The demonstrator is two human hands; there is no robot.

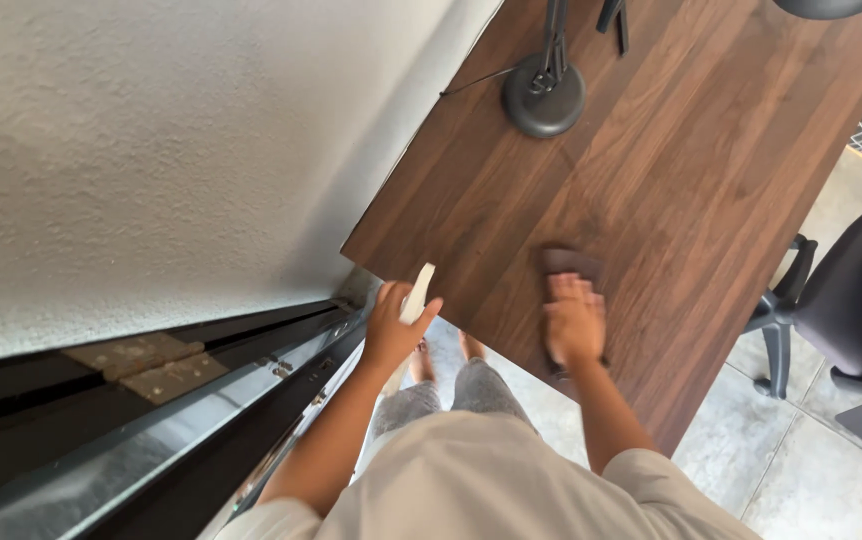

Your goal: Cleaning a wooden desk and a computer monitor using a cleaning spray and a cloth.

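Observation:
I look straight down at a dark walnut desk top. My right hand lies flat on a brown cloth, pressing it onto the desk near the front edge. My left hand hangs off the desk's left corner and is closed around a small white bottle-like object that sticks up past my fingers. My legs and bare feet show below, on the floor.
A black lamp base with its cord stands at the far side of the desk. A rough white wall and a dark door frame with a hinge are to the left. A black office chair stands on the right, on grey tile floor.

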